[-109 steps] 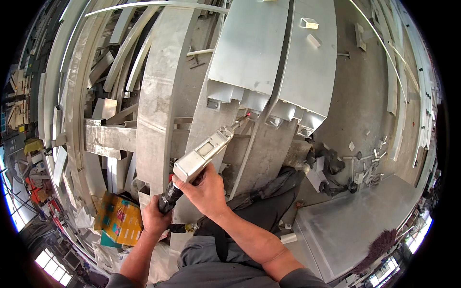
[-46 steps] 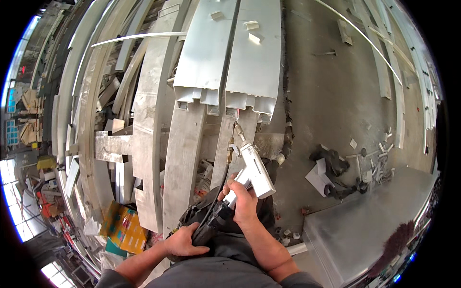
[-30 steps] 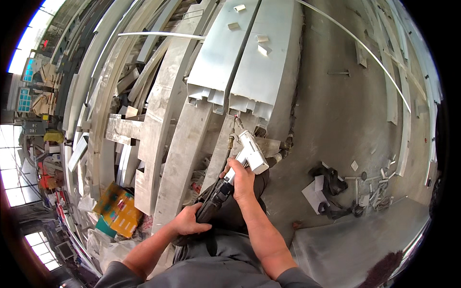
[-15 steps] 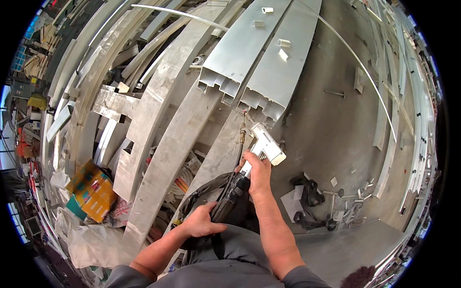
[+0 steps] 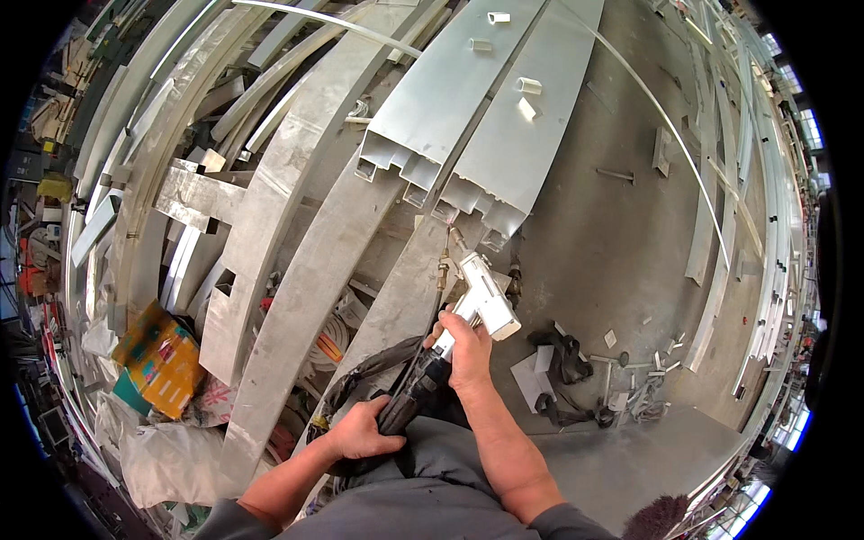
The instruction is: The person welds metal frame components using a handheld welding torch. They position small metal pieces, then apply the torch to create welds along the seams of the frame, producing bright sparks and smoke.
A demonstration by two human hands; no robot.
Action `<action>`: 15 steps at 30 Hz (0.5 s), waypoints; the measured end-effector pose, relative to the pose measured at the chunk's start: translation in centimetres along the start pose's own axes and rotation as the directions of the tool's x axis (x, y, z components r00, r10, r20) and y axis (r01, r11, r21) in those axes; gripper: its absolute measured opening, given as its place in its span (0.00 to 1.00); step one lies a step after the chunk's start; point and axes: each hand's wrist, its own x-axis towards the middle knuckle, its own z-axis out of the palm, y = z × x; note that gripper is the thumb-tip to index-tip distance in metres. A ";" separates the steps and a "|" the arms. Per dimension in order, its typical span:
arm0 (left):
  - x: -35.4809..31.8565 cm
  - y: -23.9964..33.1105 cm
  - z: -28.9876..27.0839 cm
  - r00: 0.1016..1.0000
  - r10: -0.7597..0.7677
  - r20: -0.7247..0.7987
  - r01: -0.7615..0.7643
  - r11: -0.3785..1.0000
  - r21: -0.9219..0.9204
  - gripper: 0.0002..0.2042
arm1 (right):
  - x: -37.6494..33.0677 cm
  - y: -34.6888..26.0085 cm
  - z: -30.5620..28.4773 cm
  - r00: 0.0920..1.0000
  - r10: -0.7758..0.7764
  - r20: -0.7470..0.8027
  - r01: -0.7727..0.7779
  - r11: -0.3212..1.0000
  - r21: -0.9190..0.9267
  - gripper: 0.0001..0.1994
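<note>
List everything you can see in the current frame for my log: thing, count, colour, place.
White handheld tool: 1, white, centre, right hand's grip
Black hose bundle: 1, black, below the tool, in the left hand
Wide profiles: 2, silver, top centre
Small offcuts: 4, pale, on the wide profiles
Long beams: several, grey, centre and left
Thin strips: at least 2, white, upper left and right
Cardboard box: 1, orange-yellow, left
Plastic bag: 1, whitish, lower left
Flat sheet: 1, grey, lower right
Remaining clutter: too dense to count
Left hand: 1, bare, lower centre
Right hand: 1, bare, centre
</note>
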 end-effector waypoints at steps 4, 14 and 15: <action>0.4 0.8 -0.4 1.000 -0.020 -0.009 0.020 1.000 -0.016 0.26 | 0.7 -0.4 0.1 0.999 0.033 -0.009 -0.032 0.999 0.012 0.12; 0.3 0.0 -1.5 1.000 0.007 0.006 -0.007 0.999 -0.041 0.25 | 0.4 0.1 1.4 0.998 0.015 -0.056 -0.016 1.000 -0.013 0.13; 0.4 -0.1 -1.5 1.000 0.002 0.012 -0.001 0.999 -0.038 0.25 | 0.5 0.1 1.3 0.999 0.012 -0.050 -0.012 1.000 -0.016 0.13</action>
